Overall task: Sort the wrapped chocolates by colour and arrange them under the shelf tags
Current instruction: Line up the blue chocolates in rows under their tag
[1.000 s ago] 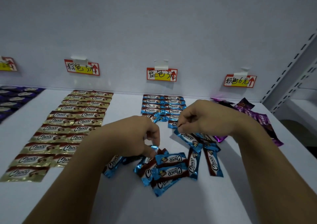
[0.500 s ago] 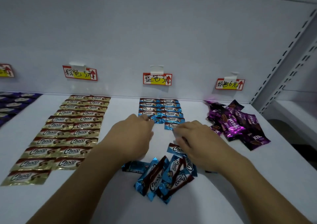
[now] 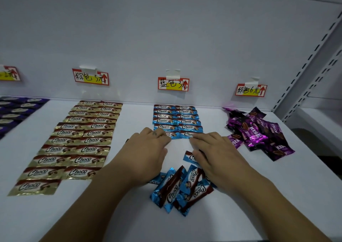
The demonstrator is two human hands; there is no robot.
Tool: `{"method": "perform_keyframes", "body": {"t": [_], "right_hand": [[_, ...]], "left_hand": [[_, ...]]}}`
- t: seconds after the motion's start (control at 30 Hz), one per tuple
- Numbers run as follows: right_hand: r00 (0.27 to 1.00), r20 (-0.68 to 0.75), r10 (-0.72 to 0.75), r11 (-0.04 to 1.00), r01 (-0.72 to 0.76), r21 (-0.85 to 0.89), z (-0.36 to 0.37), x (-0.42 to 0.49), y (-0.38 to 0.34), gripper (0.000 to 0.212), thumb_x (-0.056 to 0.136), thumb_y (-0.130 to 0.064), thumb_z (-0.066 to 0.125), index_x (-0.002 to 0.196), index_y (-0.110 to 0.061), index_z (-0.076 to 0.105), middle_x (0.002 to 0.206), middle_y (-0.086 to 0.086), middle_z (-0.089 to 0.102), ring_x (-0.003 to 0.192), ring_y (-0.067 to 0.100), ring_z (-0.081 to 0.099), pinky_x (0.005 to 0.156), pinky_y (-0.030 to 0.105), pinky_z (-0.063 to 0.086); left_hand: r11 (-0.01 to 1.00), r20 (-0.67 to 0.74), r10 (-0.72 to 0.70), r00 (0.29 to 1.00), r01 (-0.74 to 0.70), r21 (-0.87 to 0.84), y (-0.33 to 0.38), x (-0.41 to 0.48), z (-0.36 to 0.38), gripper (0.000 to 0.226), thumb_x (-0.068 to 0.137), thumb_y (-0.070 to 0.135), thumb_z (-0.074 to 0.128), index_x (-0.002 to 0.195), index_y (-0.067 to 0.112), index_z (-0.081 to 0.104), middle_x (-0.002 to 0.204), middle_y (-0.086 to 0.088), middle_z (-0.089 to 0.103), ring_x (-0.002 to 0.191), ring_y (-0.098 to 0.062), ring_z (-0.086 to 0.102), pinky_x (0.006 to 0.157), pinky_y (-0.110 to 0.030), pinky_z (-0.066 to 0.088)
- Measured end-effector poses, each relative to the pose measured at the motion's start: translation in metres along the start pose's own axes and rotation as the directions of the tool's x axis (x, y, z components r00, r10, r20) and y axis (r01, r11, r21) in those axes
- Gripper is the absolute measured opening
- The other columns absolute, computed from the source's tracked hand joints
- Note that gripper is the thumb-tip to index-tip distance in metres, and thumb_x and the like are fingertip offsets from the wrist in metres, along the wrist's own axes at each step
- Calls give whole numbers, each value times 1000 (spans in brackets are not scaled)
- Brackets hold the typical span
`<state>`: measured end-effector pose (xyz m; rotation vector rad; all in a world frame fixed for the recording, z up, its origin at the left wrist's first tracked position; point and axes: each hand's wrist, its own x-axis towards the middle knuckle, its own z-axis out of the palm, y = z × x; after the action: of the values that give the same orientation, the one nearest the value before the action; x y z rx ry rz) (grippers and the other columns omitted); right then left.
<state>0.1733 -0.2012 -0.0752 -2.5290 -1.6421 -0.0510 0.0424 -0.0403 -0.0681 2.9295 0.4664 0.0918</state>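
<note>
Twelve blue chocolates [image 3: 187,121] lay in two columns of six under the blue tag [image 3: 173,84]. The left hand [image 3: 148,149] and right hand [image 3: 212,153], fingers flat, pressed on the nearest pair. A loose blue pile [image 3: 181,188] lay partly under the right hand, and a purple heap [image 3: 257,132] lay beside it.

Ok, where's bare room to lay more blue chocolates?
Bare white shelf lies between the gold-wrapped chocolate rows and the blue-wrapped rows, and between those and the purple-wrapped heap. In front of the blue rows it's crowded: left hand, right hand, loose blue pile.
</note>
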Motion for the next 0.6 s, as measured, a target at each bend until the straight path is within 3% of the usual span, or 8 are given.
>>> {"method": "perform_keyframes", "body": {"t": [0.3,0.6], "right_hand": [[1000,19,-15,1000,15,19,1,-1,6,43,102,-40,27,142,-30,38,150,-16,34,132,3,27,101,20,18],[1000,7,11,997,-12,75,-8,-2,2,43,102,-41,30,143,-31,38,153,-14,32,135,4,25,107,24,20]], "left_hand": [[1000,-39,-17,999,17,-21,-3,1,5,37,102,35,32,139,31,34,142,9,38,125,-11,36,100,-30,34],[999,-43,-16,999,15,-29,-4,-7,5,43,102,37,33,144,32,28,151,11,27,135,-12,25,109,-35,25]]}}
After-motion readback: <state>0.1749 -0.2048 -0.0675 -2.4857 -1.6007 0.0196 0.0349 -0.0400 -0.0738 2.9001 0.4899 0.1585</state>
